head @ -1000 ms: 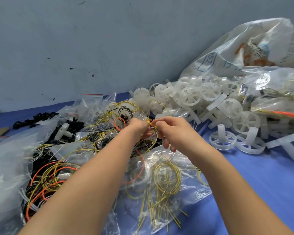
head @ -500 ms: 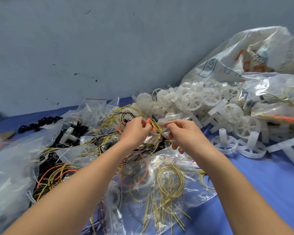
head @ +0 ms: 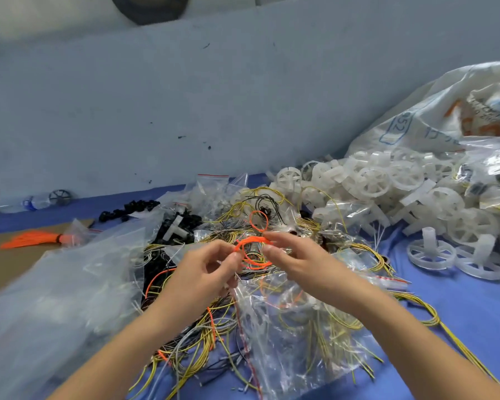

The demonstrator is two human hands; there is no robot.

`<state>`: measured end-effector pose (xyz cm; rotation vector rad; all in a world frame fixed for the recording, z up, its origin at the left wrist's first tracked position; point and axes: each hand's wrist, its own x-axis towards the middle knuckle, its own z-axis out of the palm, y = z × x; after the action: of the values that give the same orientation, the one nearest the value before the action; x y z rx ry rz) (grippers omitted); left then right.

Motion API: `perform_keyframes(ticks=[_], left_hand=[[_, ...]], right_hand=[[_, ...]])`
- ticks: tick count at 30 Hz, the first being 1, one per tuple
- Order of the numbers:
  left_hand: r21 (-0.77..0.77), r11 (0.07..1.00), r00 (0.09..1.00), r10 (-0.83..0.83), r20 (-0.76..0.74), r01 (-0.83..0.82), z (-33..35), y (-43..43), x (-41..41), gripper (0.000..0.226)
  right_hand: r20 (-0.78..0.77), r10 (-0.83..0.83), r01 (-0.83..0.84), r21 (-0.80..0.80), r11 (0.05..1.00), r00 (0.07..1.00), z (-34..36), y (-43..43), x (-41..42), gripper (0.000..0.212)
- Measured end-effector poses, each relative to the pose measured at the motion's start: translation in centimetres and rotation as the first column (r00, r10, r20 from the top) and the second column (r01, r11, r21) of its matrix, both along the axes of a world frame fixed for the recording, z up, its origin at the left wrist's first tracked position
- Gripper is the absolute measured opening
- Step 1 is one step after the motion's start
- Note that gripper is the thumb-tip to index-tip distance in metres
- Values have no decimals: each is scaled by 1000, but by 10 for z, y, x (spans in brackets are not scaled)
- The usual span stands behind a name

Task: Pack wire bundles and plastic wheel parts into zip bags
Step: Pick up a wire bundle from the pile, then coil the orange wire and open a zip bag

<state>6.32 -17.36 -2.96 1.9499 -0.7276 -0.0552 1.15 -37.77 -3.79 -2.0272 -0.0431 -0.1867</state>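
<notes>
Head camera looks down at two bare arms reaching out over a big messy pile on a blue cloth (head: 459,307). Both hands are up above the pile, close together. Between them is a small orange wire loop (head: 250,249). I use that loop as the marker for where things are.

The left hand (head: 205,275) is just left of the loop. Its thumb and finger pinch the loop's left end. The right hand (head: 295,259) is just right of the loop. Its fingertips touch the loop's right end, but the picture is blurry there, so I cannot tell if they grip it.

Right below the loop lies a clear zip bag (head: 300,327) with yellow wires (head: 341,321) inside. More loose yellow, black and orange wires spread out under and behind the loop. Far to the right of the loop sits a heap of white plastic wheels (head: 387,180), and behind them a big white sack (head: 433,116). Left of the loop lies a stack of empty clear bags (head: 70,284). Far left is a bunch of orange wires (head: 31,238) on a brown board.

I think the step now is making the orange wire into a neat little bundle. Next, the hands need to keep the loop tight so it does not spring open, then find an open bag mouth and slip the bundle in. The thin wire could snag on the others below.
</notes>
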Motion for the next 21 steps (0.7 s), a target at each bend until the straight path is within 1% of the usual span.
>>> perform_keyframes(ticks=[2, 4, 7, 10, 12, 14, 16, 17, 19, 21], left_hand=[[-32, 999, 998, -6, -56, 5, -3, 7, -3, 10], [-41, 999, 994, 12, -106, -17, -6, 11, -3, 11], [-64, 997, 982, 21, -186, -33, -10, 15, -2, 12], [-105, 994, 965, -22, -263, -6, -14, 15, -1, 13], [-118, 993, 959, -48, -278, 15, -14, 15, 1, 13], [-128, 992, 962, -51, -267, 17, -15, 16, 3, 13], [-119, 993, 969, -46, -242, 18, -15, 18, 5, 14], [-109, 994, 973, -49, -226, 24, -16, 19, 5, 15], [-77, 996, 979, -49, -200, 34, -17, 22, 7, 16], [-48, 998, 983, -39, -179, 31, -19, 23, 8, 17]], right_hand=[[13, -23, 23, 16, 1000, 1000, -2, 7, -1, 28], [19, -46, 44, 86, 995, 999, -3, 6, -3, 21], [-42, 12, 1, 305, 952, 999, -4, 5, -7, 20], [-96, 122, -53, 529, 847, 988, -7, 5, -12, 17], [-113, 222, -100, 642, 760, 968, -7, 5, -14, 27], [-111, 303, -132, 724, 677, 946, -7, 6, -13, 31], [-110, 362, -139, 791, 596, 926, -8, 8, -11, 30], [-108, 388, -147, 806, 573, 915, -8, 8, -11, 30], [-110, 423, -167, 808, 565, 899, -9, 10, -10, 30], [-118, 421, -172, 790, 588, 899, -9, 10, -9, 33]])
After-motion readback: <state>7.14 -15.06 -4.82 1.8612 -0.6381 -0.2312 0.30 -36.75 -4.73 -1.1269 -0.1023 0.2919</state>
